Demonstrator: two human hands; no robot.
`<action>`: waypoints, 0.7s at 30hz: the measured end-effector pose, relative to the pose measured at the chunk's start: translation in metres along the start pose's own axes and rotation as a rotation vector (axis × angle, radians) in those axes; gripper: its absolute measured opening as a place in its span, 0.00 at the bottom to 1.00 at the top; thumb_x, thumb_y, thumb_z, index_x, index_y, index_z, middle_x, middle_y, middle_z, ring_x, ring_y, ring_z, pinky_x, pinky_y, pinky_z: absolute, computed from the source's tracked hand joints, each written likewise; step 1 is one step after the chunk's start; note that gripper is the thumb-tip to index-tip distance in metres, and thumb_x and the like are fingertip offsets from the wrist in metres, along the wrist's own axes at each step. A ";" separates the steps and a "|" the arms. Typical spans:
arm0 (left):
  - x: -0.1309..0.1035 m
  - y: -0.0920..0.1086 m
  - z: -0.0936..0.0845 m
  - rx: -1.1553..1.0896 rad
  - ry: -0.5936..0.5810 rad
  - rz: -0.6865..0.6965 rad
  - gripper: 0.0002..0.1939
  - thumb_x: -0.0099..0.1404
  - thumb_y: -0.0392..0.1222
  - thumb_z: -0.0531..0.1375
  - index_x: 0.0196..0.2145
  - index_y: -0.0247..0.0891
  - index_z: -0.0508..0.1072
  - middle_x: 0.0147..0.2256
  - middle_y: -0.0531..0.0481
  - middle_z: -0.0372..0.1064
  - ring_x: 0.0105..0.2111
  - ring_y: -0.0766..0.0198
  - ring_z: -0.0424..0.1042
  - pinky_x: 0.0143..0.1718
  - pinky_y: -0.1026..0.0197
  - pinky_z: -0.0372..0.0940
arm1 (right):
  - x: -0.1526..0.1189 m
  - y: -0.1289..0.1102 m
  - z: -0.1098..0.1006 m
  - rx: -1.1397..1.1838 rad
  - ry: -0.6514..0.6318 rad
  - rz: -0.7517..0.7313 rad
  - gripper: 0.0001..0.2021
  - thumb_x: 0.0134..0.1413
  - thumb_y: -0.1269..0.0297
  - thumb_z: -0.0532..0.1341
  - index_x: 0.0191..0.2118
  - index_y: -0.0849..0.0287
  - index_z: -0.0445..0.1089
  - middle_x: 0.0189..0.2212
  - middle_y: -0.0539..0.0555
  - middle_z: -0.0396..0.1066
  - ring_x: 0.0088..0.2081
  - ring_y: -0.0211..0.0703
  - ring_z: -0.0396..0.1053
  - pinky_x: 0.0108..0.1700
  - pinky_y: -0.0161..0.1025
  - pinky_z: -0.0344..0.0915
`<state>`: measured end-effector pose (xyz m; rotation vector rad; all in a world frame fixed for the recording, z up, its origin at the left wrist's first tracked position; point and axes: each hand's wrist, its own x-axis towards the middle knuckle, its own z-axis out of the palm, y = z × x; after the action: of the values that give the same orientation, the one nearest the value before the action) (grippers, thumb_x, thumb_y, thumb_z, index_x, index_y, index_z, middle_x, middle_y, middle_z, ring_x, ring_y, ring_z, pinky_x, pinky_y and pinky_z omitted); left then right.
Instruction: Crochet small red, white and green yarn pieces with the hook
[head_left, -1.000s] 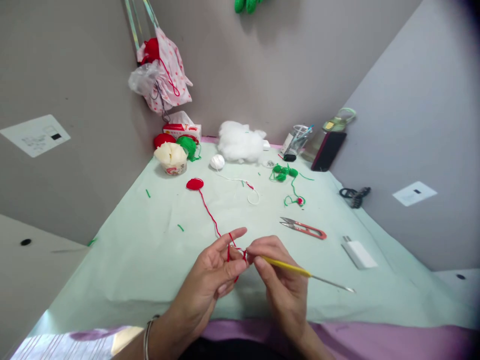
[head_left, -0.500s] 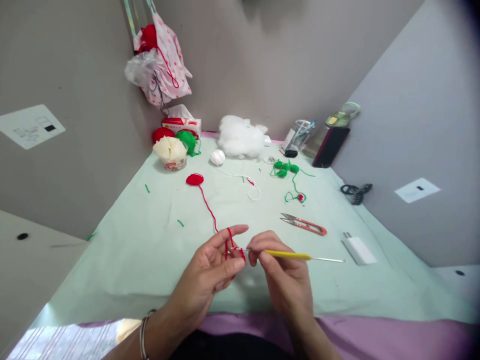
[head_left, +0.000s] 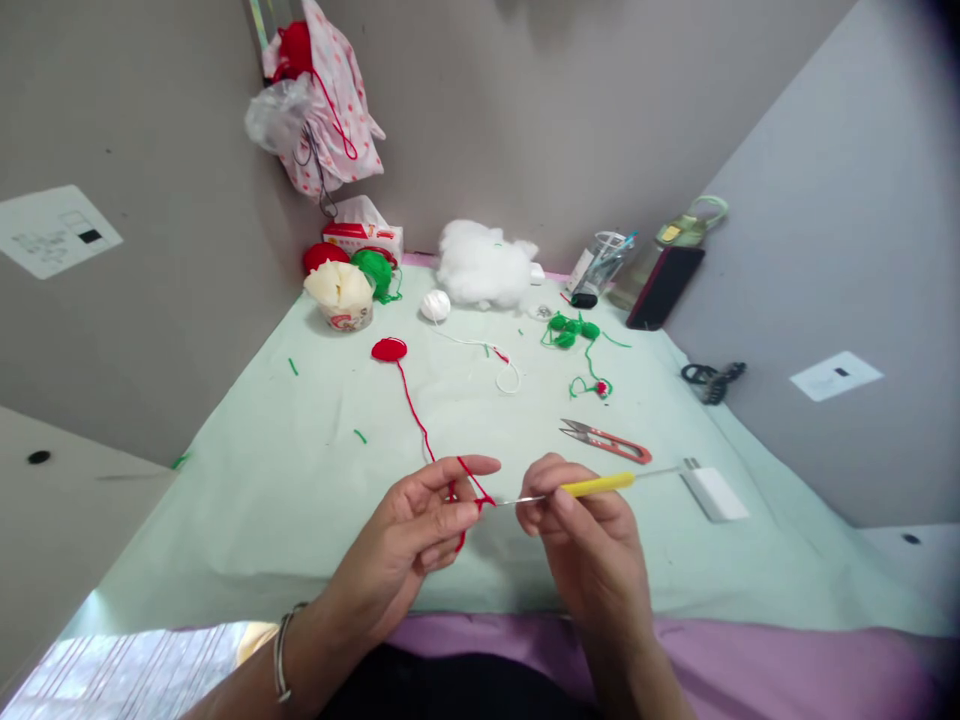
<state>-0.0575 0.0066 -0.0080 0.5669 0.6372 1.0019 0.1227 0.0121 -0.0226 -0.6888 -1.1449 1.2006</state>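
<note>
My left hand [head_left: 424, 525] pinches red yarn [head_left: 476, 478] between thumb and fingers, with a strand running over the raised index finger. In my right hand [head_left: 589, 530] is a crochet hook [head_left: 598, 485] with a yellow handle, held in a closed grip. Its thin metal tip meets a loop of the red yarn just right of my left fingertips. From my left hand the strand leads back to a small red yarn ball [head_left: 389, 350] on the table. The stitches under my left thumb are partly hidden.
Thread snips [head_left: 606, 441] and a white charger [head_left: 716, 492] lie at the right. Farther back are a white yarn ball [head_left: 435, 305], white stuffing [head_left: 487, 265], green crocheted pieces [head_left: 571, 329], a paper tub [head_left: 341, 297] and a phone [head_left: 666, 288].
My right hand has drawn the hook to the right and tilted its back end upward, away from my left hand. The red strand now stretches from my left index finger to the hook tip.
</note>
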 end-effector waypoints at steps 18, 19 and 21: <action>0.002 -0.006 0.004 0.196 0.084 0.074 0.18 0.61 0.42 0.75 0.50 0.48 0.85 0.30 0.56 0.69 0.20 0.78 0.55 0.19 0.69 0.47 | -0.007 -0.004 0.006 -0.211 -0.054 -0.069 0.09 0.70 0.68 0.61 0.44 0.53 0.80 0.37 0.53 0.78 0.35 0.40 0.74 0.37 0.38 0.72; 0.002 -0.007 0.005 0.191 0.093 0.076 0.21 0.61 0.42 0.75 0.52 0.47 0.84 0.30 0.57 0.68 0.20 0.78 0.54 0.19 0.69 0.47 | -0.010 -0.005 0.008 -0.327 -0.053 -0.139 0.10 0.70 0.71 0.60 0.45 0.53 0.80 0.37 0.54 0.78 0.37 0.41 0.75 0.40 0.39 0.73; 0.002 -0.010 0.008 0.189 0.116 0.076 0.27 0.59 0.42 0.76 0.57 0.46 0.81 0.29 0.57 0.68 0.20 0.77 0.55 0.19 0.69 0.47 | -0.014 -0.005 0.012 -0.545 -0.046 -0.308 0.14 0.67 0.78 0.60 0.49 0.54 0.79 0.39 0.55 0.78 0.42 0.43 0.76 0.43 0.39 0.73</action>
<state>-0.0455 0.0026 -0.0102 0.7071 0.8243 1.0577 0.1138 -0.0046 -0.0181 -0.8529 -1.5754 0.6449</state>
